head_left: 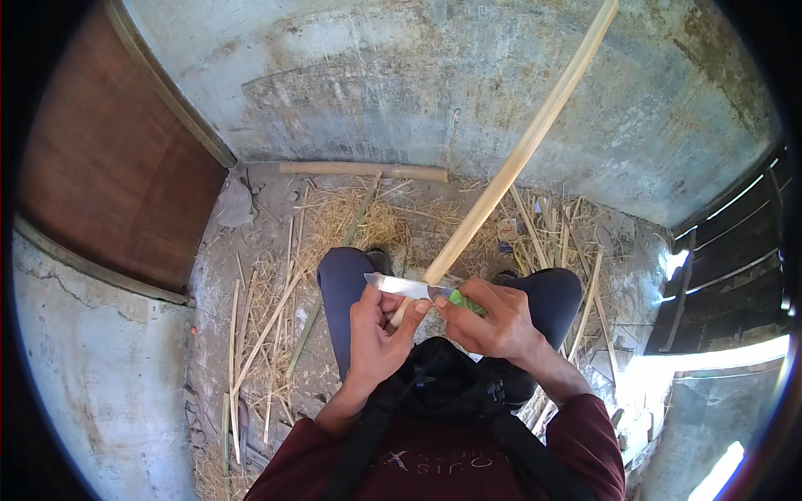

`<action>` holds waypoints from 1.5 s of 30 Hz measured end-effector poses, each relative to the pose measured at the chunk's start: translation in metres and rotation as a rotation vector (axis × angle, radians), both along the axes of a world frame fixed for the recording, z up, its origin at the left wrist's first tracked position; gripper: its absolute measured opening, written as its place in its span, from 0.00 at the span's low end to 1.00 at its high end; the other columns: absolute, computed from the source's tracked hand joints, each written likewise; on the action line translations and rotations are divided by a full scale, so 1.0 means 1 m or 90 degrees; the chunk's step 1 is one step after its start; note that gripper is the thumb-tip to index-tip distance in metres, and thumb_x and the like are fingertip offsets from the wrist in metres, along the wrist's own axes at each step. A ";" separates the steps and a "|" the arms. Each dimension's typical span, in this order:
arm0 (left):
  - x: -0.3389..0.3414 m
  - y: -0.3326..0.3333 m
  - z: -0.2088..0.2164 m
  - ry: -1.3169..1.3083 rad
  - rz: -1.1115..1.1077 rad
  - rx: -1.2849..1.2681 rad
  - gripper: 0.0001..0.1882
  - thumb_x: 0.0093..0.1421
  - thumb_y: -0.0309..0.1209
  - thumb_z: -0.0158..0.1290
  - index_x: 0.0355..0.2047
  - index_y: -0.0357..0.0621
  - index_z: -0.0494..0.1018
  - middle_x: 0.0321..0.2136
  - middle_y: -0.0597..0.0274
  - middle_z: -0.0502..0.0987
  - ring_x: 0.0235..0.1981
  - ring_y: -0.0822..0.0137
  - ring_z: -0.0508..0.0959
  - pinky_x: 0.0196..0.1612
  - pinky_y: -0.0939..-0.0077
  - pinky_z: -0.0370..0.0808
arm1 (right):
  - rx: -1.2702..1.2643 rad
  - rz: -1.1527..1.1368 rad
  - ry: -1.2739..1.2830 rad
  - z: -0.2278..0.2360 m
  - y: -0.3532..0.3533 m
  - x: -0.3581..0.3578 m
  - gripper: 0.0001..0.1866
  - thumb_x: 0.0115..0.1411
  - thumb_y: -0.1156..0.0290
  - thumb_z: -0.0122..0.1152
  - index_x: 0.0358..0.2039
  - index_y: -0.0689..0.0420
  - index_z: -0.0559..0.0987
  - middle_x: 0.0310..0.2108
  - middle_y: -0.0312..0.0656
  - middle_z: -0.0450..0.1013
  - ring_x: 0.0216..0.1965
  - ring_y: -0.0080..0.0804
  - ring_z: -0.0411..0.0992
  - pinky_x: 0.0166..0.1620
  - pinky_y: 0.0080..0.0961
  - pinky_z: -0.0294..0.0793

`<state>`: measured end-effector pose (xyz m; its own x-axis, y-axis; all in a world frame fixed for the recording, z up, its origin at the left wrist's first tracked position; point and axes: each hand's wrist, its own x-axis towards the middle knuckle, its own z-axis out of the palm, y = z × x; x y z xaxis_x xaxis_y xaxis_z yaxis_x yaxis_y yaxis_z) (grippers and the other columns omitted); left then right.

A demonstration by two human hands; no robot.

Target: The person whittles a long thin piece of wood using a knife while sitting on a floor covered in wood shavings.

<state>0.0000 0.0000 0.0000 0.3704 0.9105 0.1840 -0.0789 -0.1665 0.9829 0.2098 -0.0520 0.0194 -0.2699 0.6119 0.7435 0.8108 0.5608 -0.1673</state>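
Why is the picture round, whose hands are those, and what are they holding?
There's no robot here, just a person. A camera worn on their head looks down, and its very wide lens bends straight edges and makes the corners dark.

So these are the wearer's own two hands. The right hand holds a knife by its green handle. The left hand holds the near end of a long pale strip, and the blade lies across it.

On the floor are straw and lots of thin sticks. A pale pole lies along the wall.

Green-handled knife (397, 285) across pale strip (518, 159)
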 end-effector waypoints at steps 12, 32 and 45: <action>0.003 0.000 0.003 -0.009 0.040 0.022 0.14 0.66 0.22 0.68 0.48 0.34 0.76 0.36 0.59 0.89 0.35 0.82 0.82 0.35 0.84 0.76 | 0.017 -0.027 0.003 0.004 -0.002 -0.003 0.15 0.54 0.72 0.77 0.43 0.47 0.87 0.30 0.34 0.72 0.23 0.27 0.75 0.22 0.26 0.72; 0.003 -0.003 -0.001 -0.051 -0.037 0.002 0.17 0.69 0.24 0.66 0.50 0.32 0.70 0.36 0.56 0.87 0.36 0.82 0.81 0.35 0.86 0.75 | 0.010 -0.003 0.009 0.003 0.003 0.012 0.20 0.49 0.73 0.77 0.45 0.49 0.88 0.32 0.36 0.74 0.23 0.29 0.76 0.22 0.27 0.74; 0.004 -0.004 0.008 -0.013 -0.021 0.022 0.13 0.70 0.22 0.65 0.43 0.35 0.69 0.32 0.58 0.86 0.30 0.84 0.78 0.29 0.87 0.70 | 0.018 0.017 0.018 0.010 0.003 0.009 0.21 0.49 0.75 0.75 0.46 0.50 0.87 0.31 0.37 0.73 0.22 0.28 0.75 0.21 0.28 0.74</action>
<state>0.0043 -0.0036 0.0081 0.3966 0.8906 0.2223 -0.1043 -0.1969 0.9749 0.2190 -0.0488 0.0296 -0.2642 0.5838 0.7677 0.7904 0.5871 -0.1745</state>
